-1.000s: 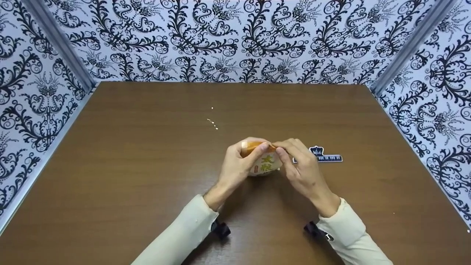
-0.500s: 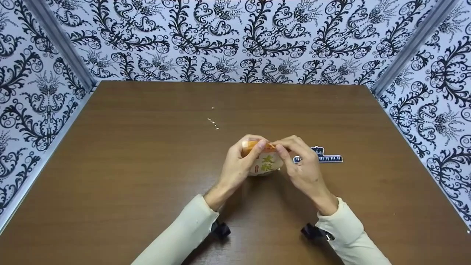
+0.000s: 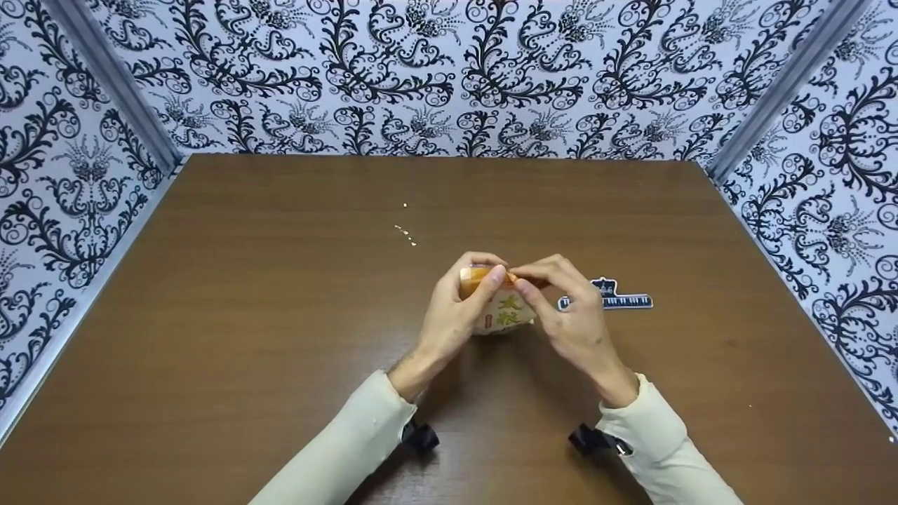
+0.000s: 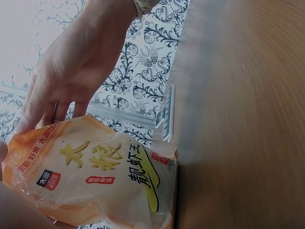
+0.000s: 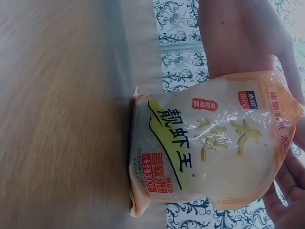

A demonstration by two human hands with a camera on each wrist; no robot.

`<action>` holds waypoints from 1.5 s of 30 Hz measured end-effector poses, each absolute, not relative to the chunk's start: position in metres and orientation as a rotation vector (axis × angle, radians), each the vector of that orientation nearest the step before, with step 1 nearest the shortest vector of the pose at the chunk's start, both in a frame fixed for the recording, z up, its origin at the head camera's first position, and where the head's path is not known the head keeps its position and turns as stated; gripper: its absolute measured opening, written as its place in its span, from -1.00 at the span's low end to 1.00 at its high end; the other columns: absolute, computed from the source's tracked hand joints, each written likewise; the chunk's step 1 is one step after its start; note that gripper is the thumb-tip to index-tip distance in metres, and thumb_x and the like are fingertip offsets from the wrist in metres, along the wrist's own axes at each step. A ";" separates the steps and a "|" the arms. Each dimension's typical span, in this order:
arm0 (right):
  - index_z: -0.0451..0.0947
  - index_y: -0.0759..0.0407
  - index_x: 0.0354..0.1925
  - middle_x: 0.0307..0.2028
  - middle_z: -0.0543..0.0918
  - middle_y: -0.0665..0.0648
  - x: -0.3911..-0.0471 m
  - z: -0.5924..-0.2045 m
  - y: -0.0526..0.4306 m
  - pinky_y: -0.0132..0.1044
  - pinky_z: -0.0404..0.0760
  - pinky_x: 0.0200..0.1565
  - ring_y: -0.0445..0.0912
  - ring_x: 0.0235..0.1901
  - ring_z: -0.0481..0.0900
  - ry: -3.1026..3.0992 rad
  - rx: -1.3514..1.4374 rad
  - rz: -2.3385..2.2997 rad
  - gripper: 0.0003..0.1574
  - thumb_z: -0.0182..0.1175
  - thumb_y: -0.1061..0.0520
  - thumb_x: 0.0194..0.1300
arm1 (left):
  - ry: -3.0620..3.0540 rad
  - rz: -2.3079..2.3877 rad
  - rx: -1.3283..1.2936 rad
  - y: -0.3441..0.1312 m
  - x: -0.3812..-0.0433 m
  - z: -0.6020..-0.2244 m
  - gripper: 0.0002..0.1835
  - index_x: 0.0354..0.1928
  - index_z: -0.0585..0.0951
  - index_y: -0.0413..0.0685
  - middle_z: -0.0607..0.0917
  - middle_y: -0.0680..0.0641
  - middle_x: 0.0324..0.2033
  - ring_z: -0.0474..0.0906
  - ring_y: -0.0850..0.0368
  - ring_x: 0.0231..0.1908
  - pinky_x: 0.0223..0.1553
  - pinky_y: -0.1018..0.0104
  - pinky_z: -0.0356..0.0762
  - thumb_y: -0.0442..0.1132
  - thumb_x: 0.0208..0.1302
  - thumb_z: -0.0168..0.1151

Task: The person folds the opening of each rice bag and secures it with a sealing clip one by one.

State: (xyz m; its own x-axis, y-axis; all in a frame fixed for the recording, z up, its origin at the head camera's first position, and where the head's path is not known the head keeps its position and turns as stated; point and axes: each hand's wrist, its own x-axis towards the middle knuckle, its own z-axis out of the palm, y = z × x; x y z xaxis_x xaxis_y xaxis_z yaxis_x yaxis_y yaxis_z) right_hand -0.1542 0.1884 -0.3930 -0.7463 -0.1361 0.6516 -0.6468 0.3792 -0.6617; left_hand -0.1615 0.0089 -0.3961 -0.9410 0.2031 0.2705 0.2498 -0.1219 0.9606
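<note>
A plastic rice bag, cream with an orange top and gold lettering, stands on the table between the hands. My left hand pinches its orange top edge, thumb in front and fingers behind. Right beside that, my right hand pinches the same edge between thumb and fingers. In the right wrist view the bag's front shows full, its base on the table. From the left wrist, the right hand is seen reaching to the orange strip. Some fingertips are hidden behind the bag.
A flat dark piece with a piano-key pattern lies just right of the right hand. Several small white grains are scattered on the brown table beyond the bag. Patterned walls enclose the back and sides.
My right hand has shifted slightly left and away from me along the bag's top edge, nearer the left thumb. My left hand has moved slightly; the bag stays in place.
</note>
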 end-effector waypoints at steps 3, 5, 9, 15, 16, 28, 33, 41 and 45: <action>0.78 0.09 -0.05 -0.20 0.72 0.07 -0.155 -0.394 0.187 -0.42 0.62 -0.03 -0.22 -0.16 0.63 -2.146 0.667 1.364 -0.77 0.37 0.30 0.36 | -2.054 -2.271 -0.527 0.009 -0.161 -0.397 -0.76 0.08 0.60 -0.09 0.74 -0.12 -0.07 0.69 0.13 -0.11 -0.01 0.23 0.66 -0.12 0.54 0.19; 0.77 0.11 -0.06 -0.21 0.71 0.08 -0.155 -0.394 0.186 -0.44 0.61 -0.03 -0.22 -0.16 0.63 -2.146 0.658 1.367 -0.78 0.37 0.30 0.35 | -2.049 -2.275 -0.527 0.009 -0.161 -0.397 -0.76 0.08 0.60 -0.09 0.73 -0.12 -0.06 0.69 0.12 -0.11 0.00 0.22 0.66 -0.12 0.54 0.19; 0.77 0.13 -0.09 -0.22 0.71 0.07 -0.156 -0.395 0.184 -0.40 0.62 -0.05 -0.21 -0.17 0.62 -2.139 0.642 1.354 -0.81 0.39 0.29 0.34 | -2.036 -2.283 -0.535 0.010 -0.161 -0.397 -0.75 0.09 0.59 -0.08 0.72 -0.10 -0.07 0.68 0.12 -0.11 -0.01 0.23 0.66 -0.13 0.52 0.22; 0.76 0.15 -0.13 -0.25 0.71 0.08 -0.156 -0.396 0.181 -0.41 0.62 -0.06 -0.21 -0.20 0.62 -2.121 0.632 1.336 -0.85 0.41 0.28 0.32 | -2.019 -2.278 -0.557 0.010 -0.160 -0.398 -0.73 0.11 0.59 -0.07 0.73 -0.10 -0.05 0.68 0.14 -0.11 -0.02 0.27 0.65 -0.18 0.46 0.29; 0.76 0.16 -0.14 -0.25 0.71 0.08 -0.156 -0.396 0.181 -0.41 0.62 -0.07 -0.21 -0.20 0.62 -2.117 0.630 1.337 -0.85 0.41 0.29 0.31 | -2.013 -2.281 -0.563 0.011 -0.160 -0.398 -0.72 0.12 0.59 -0.07 0.73 -0.10 -0.04 0.69 0.15 -0.10 -0.02 0.27 0.66 -0.19 0.45 0.31; 0.76 0.19 -0.16 -0.27 0.72 0.10 -0.157 -0.395 0.178 -0.42 0.61 -0.11 -0.21 -0.22 0.60 -2.098 0.611 1.321 -0.86 0.42 0.31 0.29 | -1.973 -2.254 -0.599 0.012 -0.163 -0.400 -0.76 0.07 0.63 -0.10 0.73 -0.12 -0.02 0.71 0.15 -0.08 0.02 0.27 0.68 -0.24 0.44 0.34; 0.75 0.19 -0.16 -0.27 0.72 0.10 -0.156 -0.395 0.179 -0.45 0.60 -0.11 -0.21 -0.22 0.61 -2.093 0.602 1.308 -0.87 0.41 0.30 0.30 | -1.970 -2.213 -0.596 0.013 -0.163 -0.400 -0.77 0.04 0.63 -0.14 0.71 -0.11 0.00 0.70 0.16 -0.05 0.07 0.26 0.67 -0.24 0.44 0.34; 0.73 0.19 -0.15 -0.27 0.70 0.11 -0.155 -0.397 0.178 -0.47 0.58 -0.09 -0.20 -0.21 0.60 -2.092 0.608 1.289 -0.89 0.37 0.31 0.35 | -1.946 -2.190 -0.596 0.013 -0.162 -0.401 -0.80 0.01 0.64 -0.17 0.74 -0.15 -0.05 0.71 0.16 -0.06 0.05 0.27 0.67 -0.26 0.44 0.34; 0.73 0.20 -0.14 -0.27 0.70 0.13 -0.155 -0.397 0.178 -0.47 0.58 -0.09 -0.19 -0.21 0.60 -2.086 0.618 1.289 -0.88 0.36 0.31 0.35 | -1.941 -2.190 -0.597 0.013 -0.161 -0.401 -0.81 0.00 0.65 -0.18 0.75 -0.17 -0.06 0.71 0.17 -0.07 0.03 0.28 0.67 -0.26 0.45 0.32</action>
